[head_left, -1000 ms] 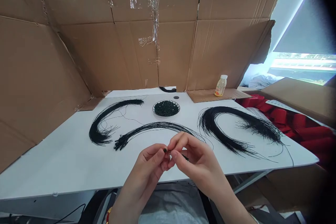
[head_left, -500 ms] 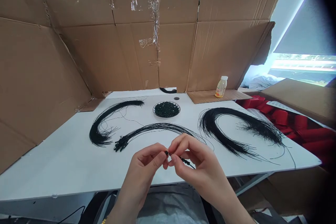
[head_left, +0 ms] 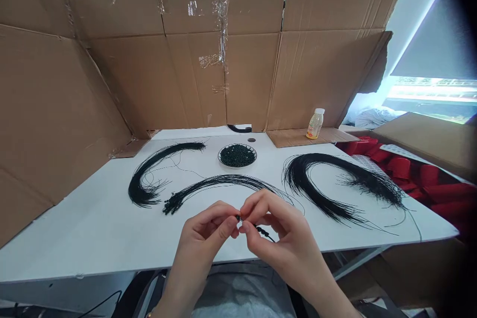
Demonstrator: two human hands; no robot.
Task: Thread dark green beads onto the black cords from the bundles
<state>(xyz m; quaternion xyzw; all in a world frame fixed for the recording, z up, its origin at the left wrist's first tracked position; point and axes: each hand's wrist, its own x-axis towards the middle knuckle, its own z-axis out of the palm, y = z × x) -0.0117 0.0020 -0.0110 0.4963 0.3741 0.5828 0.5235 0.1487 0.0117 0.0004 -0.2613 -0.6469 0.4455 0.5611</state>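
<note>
My left hand (head_left: 204, 238) and my right hand (head_left: 278, 233) meet over the near edge of the white table (head_left: 93, 228). Both pinch a thin black cord (head_left: 265, 232) with small dark beads on it. My left fingertips hold a bead (head_left: 237, 217) at the cord's end. My right thumb and forefinger pinch the cord just beside it. The rest of the cord trails down past my right palm. A bundle of beaded black cords (head_left: 219, 184) lies just beyond my hands.
A small dish of dark beads (head_left: 237, 155) sits at the table's middle back. Black cord bundles curve at the left (head_left: 149, 179) and right (head_left: 335, 184). A cardboard screen (head_left: 186, 59) walls the back and left. A small bottle (head_left: 315, 123) and red boxes (head_left: 410, 174) stand at the right.
My hands have dropped slightly and the beaded part of the cord now shows below my right fingers. The pinch on the end bead stays the same.
</note>
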